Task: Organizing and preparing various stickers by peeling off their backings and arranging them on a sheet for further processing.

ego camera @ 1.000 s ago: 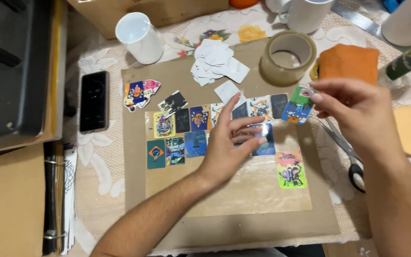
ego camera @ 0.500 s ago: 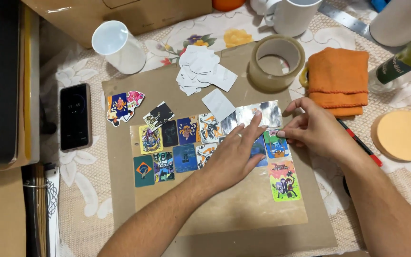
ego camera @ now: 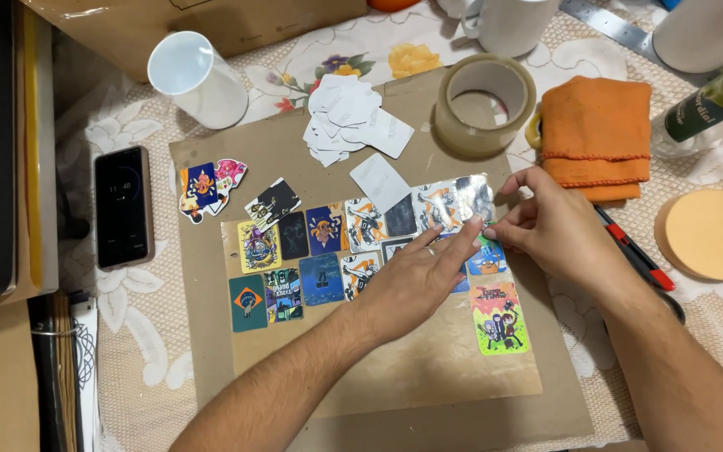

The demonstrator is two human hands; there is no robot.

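Observation:
A brown cardboard sheet (ego camera: 395, 393) lies on the table with several colourful stickers (ego camera: 311, 247) laid in rows on it. My left hand (ego camera: 412, 280) rests flat on the stickers, its fingers pressing near a shiny sticker strip (ego camera: 449, 201). My right hand (ego camera: 550, 230) pinches the right end of that strip between thumb and fingers. A bright green and pink sticker (ego camera: 499, 318) lies below my right hand. White backing scraps (ego camera: 349, 117) are piled at the top of the cardboard.
A tape roll (ego camera: 483, 105) stands at the cardboard's top right, beside a folded orange cloth (ego camera: 596, 134). A white cup (ego camera: 194, 79) and a phone (ego camera: 121, 205) are on the left. A red pen (ego camera: 633, 251), a round yellow sponge (ego camera: 709, 234) and a bottle (ego camera: 705, 105) lie right.
My right hand came down from the upper right to the sticker rows and took the strip's right end. My left hand slid slightly right onto it.

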